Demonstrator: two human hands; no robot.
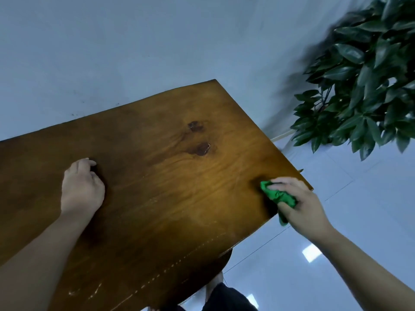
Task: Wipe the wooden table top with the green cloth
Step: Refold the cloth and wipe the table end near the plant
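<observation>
Your right hand (298,203) squeezes the bunched-up bright green cloth (277,196) tight, at the right edge of the shiny brown wooden table top (157,187). Part of the cloth hangs past the edge. Your left hand (82,187) holds nothing; it rests on the wood with fingers curled, far over to the left. If you push more to the right, the cloth could slide off the table. The 2 dark knots (198,138) may hide dirt you miss.
</observation>
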